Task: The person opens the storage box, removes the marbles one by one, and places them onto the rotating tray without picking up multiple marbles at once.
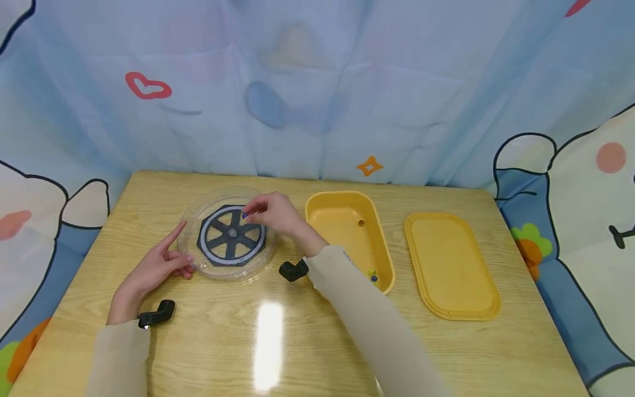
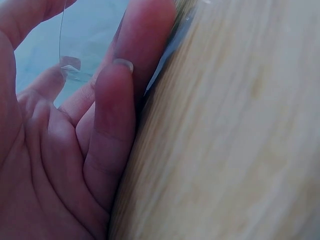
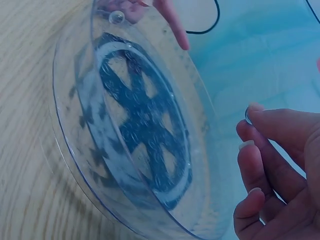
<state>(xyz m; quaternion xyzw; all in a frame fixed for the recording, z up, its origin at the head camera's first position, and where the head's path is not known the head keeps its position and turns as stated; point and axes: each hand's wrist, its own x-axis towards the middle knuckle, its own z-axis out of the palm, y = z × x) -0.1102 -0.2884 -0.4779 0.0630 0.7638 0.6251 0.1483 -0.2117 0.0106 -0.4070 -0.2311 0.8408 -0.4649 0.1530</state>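
A clear round dish (image 1: 270, 242) with a dark six-spoked wheel pattern (image 1: 232, 233) inside stands at the table's left. My left hand (image 1: 161, 263) touches the dish's left side, index finger straight and thumb spread, the other fingers bent low. By that thumb, a clear marble (image 3: 117, 17) shows through the dish wall. Above the dish's right part, my right hand (image 1: 278, 212) pinches a small blue marble (image 1: 245, 215) between thumb and fingertip. In the right wrist view this marble (image 3: 248, 116) appears glassy, its other side covered by the fingers.
Right of the dish is a yellow box (image 1: 317, 197) holding a brown marble (image 1: 361, 223) and a few yellow and blue ones (image 1: 374, 278); my right sleeve covers part of it. Its flat yellow lid (image 1: 453, 264) lies farther right. A patterned curtain (image 1: 317, 110) hangs behind the table.
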